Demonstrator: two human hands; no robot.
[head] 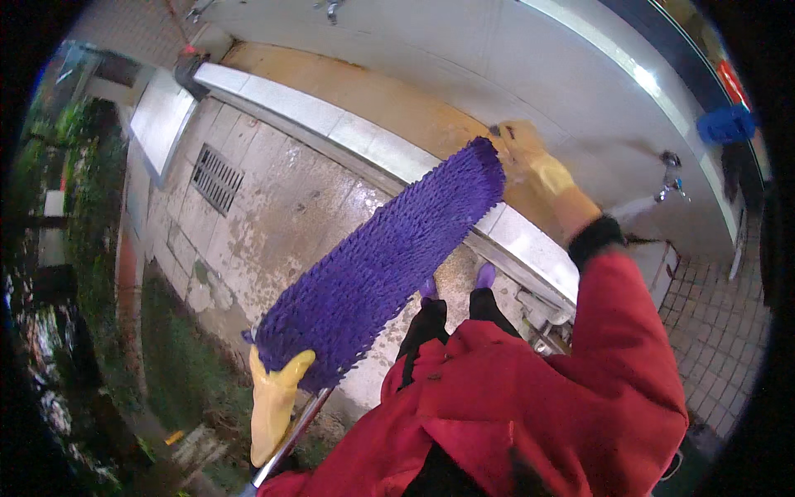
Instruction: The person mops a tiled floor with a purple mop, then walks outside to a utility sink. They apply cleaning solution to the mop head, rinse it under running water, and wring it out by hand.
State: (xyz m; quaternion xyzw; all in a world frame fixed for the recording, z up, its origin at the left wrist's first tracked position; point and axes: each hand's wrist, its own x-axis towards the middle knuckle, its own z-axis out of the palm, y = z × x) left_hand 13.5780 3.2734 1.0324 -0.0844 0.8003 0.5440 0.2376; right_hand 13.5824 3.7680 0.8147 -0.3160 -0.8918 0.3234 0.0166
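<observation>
A purple chenille flat mop head (385, 261) is raised before me, slanting from lower left to upper right. My left hand (276, 397), in a yellow rubber glove, grips its lower end, thumb over the pile and fingers hidden behind. The metal mop pole (298, 428) runs down past that wrist. At the upper end is my right hand (528, 152), also gloved in yellow, above the brown-stained basin of a wash trough (397, 99). Its fingers look curled beside a small dark piece, but blur hides whether they hold it.
The trough has a white tiled rim (360, 140). A metal tap (671, 183) juts from the wall at right, with another tap (332, 11) farther along. A floor drain grate (217, 178) lies in wet paving. A blue container (726, 124) is at far right; plants (87, 168) grow at left.
</observation>
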